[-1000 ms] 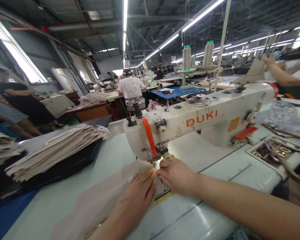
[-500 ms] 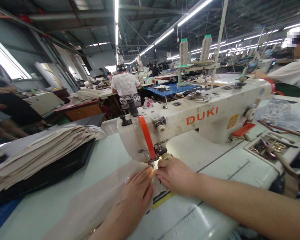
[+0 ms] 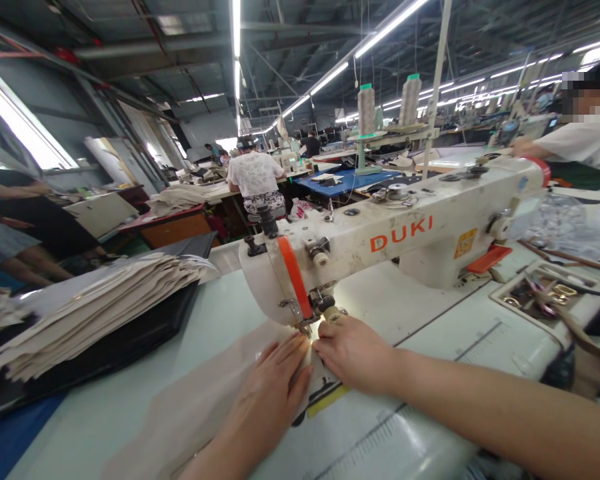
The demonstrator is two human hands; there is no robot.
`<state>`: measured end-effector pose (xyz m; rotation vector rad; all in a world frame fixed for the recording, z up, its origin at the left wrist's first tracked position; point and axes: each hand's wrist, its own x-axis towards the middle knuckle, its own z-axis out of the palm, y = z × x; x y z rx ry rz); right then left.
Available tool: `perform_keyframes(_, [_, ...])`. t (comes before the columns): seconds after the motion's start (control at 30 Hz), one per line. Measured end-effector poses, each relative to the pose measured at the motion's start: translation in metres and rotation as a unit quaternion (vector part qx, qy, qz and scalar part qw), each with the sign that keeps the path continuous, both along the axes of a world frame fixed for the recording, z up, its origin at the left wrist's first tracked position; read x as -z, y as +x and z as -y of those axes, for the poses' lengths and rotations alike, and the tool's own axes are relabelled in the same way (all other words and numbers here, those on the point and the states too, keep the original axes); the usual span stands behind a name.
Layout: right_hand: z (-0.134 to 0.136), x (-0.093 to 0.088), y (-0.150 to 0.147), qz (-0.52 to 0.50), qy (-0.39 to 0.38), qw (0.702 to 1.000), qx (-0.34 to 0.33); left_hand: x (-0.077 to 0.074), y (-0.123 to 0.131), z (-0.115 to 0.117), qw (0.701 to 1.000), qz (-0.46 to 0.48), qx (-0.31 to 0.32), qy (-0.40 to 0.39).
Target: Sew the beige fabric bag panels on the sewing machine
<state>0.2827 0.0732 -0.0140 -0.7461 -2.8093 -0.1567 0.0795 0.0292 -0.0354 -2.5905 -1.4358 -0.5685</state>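
A pale beige fabric piece lies on the bed of a white sewing machine, its edge running under the presser foot. My left hand rests flat on this fabric just in front of the foot, fingers stretched forward and thumb apart. Right beside the needle area, my right hand has its fingers curled and pinched together at the fabric's edge. Its fingertips nearly meet those of my left hand. The needle point is too small to make out. A lamp lights the spot behind my right fingers.
Stacked beige fabric pieces lie on a black sheet at the left. A tray with scissors and small metal parts is set into the table on the right. Thread cones stand behind the machine. Co-workers sit farther back.
The view has shifted slightly, so the stack and background sit a little farther right. Both hands keep nearly the same place at the presser foot.
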Motion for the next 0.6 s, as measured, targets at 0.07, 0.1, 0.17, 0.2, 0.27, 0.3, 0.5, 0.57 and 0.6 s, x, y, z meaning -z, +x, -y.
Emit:
perform_keyframes(0.07, [-0.001, 0.001, -0.001, 0.004, 0.003, 1.000, 0.002, 0.002, -0.002, -0.003, 1.000, -0.004, -0.006, 0.000])
perform_keyframes(0.1, [-0.002, 0.002, -0.001, 0.003, 0.003, 1.000, 0.005, 0.003, -0.003, -0.005, 1.000, -0.005, -0.009, 0.000])
perform_keyframes(0.17, [-0.004, 0.004, -0.001, 0.000, 0.002, 1.000, 0.011, 0.005, -0.005, -0.009, 1.000, -0.004, -0.015, 0.001])
perform_keyframes(0.2, [-0.004, 0.005, -0.001, -0.003, 0.000, 1.000, 0.013, 0.005, -0.005, -0.011, 1.000, -0.003, -0.019, 0.002])
perform_keyframes(0.27, [-0.004, 0.004, -0.001, -0.008, -0.006, 1.000, 0.017, 0.005, -0.006, -0.014, 1.000, -0.003, -0.022, 0.001])
perform_keyframes(0.3, [-0.003, 0.003, 0.000, -0.010, -0.010, 1.000, 0.020, 0.004, -0.006, -0.014, 1.000, -0.005, -0.021, -0.001])
perform_keyframes(0.5, [0.006, -0.004, 0.003, -0.047, -0.022, 0.999, 0.000, -0.001, -0.014, 0.017, 0.999, -0.025, -0.019, -0.026])
perform_keyframes(0.57, [0.008, -0.001, 0.004, -0.084, -0.027, 0.996, -0.019, -0.004, -0.017, 0.040, 0.998, -0.038, -0.025, -0.031])
perform_keyframes(0.6, [0.009, 0.002, 0.005, -0.105, -0.031, 0.994, -0.031, -0.007, -0.019, 0.052, 0.998, -0.045, -0.033, -0.028])
